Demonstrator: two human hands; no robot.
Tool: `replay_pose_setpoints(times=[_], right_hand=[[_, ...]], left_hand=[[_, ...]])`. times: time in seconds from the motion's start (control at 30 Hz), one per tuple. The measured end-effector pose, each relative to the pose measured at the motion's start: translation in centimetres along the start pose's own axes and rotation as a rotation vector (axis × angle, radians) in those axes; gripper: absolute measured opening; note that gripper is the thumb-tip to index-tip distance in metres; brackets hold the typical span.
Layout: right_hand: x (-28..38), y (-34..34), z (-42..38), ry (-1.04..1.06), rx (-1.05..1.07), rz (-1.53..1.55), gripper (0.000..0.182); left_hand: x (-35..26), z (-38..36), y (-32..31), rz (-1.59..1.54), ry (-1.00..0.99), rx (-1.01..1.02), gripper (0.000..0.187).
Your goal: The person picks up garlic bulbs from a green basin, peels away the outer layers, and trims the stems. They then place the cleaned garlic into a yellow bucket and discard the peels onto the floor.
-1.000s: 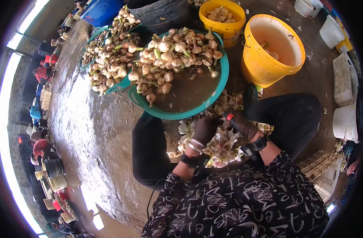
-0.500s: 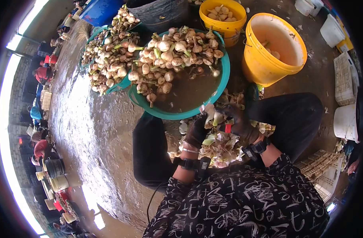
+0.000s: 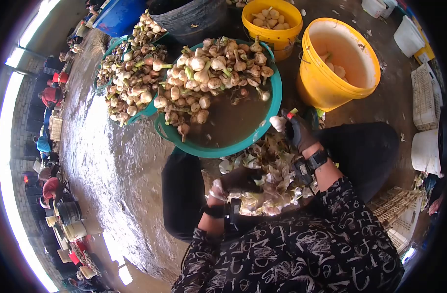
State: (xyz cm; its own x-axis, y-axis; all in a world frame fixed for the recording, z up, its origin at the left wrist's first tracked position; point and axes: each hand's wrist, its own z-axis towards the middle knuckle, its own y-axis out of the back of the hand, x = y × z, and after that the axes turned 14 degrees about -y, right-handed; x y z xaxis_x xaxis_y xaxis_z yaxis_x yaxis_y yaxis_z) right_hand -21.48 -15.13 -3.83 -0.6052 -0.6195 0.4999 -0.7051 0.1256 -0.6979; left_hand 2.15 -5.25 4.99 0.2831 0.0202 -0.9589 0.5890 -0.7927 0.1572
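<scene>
My right hand (image 3: 298, 133), in a dark glove, is closed around a peeled white garlic bulb (image 3: 278, 123) near the green tub's right rim. A small red piece (image 3: 293, 113) shows at its fingers; what it belongs to is hidden. My left hand (image 3: 242, 180), also gloved, is empty with its fingers stretched out, low over a heap of garlic skins (image 3: 277, 183) between my legs. Ahead, unpeeled garlic bulbs (image 3: 204, 68) are piled in the green tub (image 3: 278, 93). Several pale bulbs lie inside the tilted yellow bucket (image 3: 314, 90).
Another yellow bucket (image 3: 282, 48) holds peeled bulbs behind the tub. More unpeeled garlic (image 3: 133, 88) lies to the left, with a black tub (image 3: 189, 19) at the back. Crates (image 3: 425, 93) stand at right; people sit along the far left wall.
My hands have separated. The right one has moved forward toward the yellow bucket with the peeled bulb; the left has drawn back over the skins, fingers now empty.
</scene>
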Motion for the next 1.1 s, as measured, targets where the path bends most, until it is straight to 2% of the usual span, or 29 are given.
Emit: replay_pose_setpoints(times=[0.03,0.07,0.1,0.17,0.23,0.27,0.33,0.37,0.4,0.43,0.47,0.5,0.57,0.6,0.63,0.7,0.73,0.83,0.87,0.9,1.0,1.07,1.1], right_hand=[[0.9,-0.5,0.6,-0.004,0.036,0.004,0.026],[3.6,-3.6,-1.7,0.032,-0.104,-0.166,0.026],[4.5,-2.1,1.4,0.11,-0.018,-0.054,0.03],[9.5,-2.3,3.6,0.024,0.496,0.443,0.044],[13.8,-5.5,1.0,0.057,0.373,0.198,0.048],[13.4,-5.3,1.1,0.154,0.265,0.09,0.056],[11.8,-5.5,0.9,0.131,0.011,-0.005,0.052],[11.2,-5.2,1.2,0.083,-0.116,-0.055,0.051],[10.1,-4.0,1.7,0.083,-0.121,-0.062,0.051],[8.8,-2.2,2.4,0.162,-0.363,-0.421,0.05],[8.0,-1.1,2.6,0.236,-0.605,-0.777,0.049],[7.6,-1.3,2.3,0.233,-0.61,-0.774,0.049],[6.5,-2.5,1.3,0.439,-0.879,-1.162,0.052],[6.0,-2.3,1.2,0.539,-0.865,-1.254,0.048],[5.4,-2.8,0.8,0.533,-0.859,-1.249,0.048],[4.2,-4.3,0.1,0.466,-0.629,-1.27,0.044],[3.0,-4.1,0.7,0.42,-0.558,-1.321,0.038],[-0.1,-4.6,0.2,0.556,-0.502,-1.387,0.036],[-0.7,-4.7,-0.3,0.508,-0.508,-1.474,0.028],[-1.2,-4.7,-0.8,0.513,-0.501,-1.477,0.028],[-2.2,-3.4,-2.6,0.561,-0.388,-1.349,0.02],[-1.9,-1.5,-3.5,0.049,-0.107,-0.681,0.021],[-2.1,-1.7,-4.2,0.051,-0.11,-0.681,0.021]], left_hand=[[0.1,1.3,1.5,0.431,-0.022,0.053,0.042],[1.0,3.1,2.8,0.314,0.012,-0.146,0.044],[2.7,5.2,3.8,0.19,0.045,-0.341,0.046],[5.0,10.0,6.1,0.002,-0.058,-0.728,0.045],[7.9,15.4,8.8,-0.009,0.014,-0.783,0.046],[8.7,17.8,9.5,-0.015,0.008,-0.776,0.046],[8.7,22.2,10.5,-0.369,0.32,-0.694,0.045],[8.8,23.7,10.3,-0.376,0.311,-0.691,0.045],[9.8,25.0,10.0,-0.164,0.146,-0.764,0.045],[10.5,25.8,9.8,0.05,-0.016,-0.827,0.044],[9.7,25.9,10.0,0.125,0.15,-0.781,0.042],[11.1,26.1,10.0,0.124,0.153,-0.775,0.042],[15.1,26.0,9.4,-0.063,-0.03,-0.702,0.044],[10.9,23.1,9.0,0.105,-0.042,-0.621,0.048],[9.1,20.9,7.8,0.109,-0.033,-0.621,0.048],[6.4,16.8,5.5,0.35,-0.273,-0.698,0.039],[4.4,14.8,5.0,0.355,-0.064,-0.581,0.047],[3.4,11.1,3.8,0.531,-0.158,-0.65,0.054],[3.5,10.3,3.4,0.511,-0.168,-0.672,0.057],[2.9,9.4,3.1,0.513,-0.169,-0.68,0.057],[2.4,7.4,1.5,0.455,-0.145,-0.643,0.052],[3.4,6.8,0.6,-0.186,-0.227,-0.666,0.051],[2.9,6.7,0.1,-0.188,-0.228,-0.663,0.051]])
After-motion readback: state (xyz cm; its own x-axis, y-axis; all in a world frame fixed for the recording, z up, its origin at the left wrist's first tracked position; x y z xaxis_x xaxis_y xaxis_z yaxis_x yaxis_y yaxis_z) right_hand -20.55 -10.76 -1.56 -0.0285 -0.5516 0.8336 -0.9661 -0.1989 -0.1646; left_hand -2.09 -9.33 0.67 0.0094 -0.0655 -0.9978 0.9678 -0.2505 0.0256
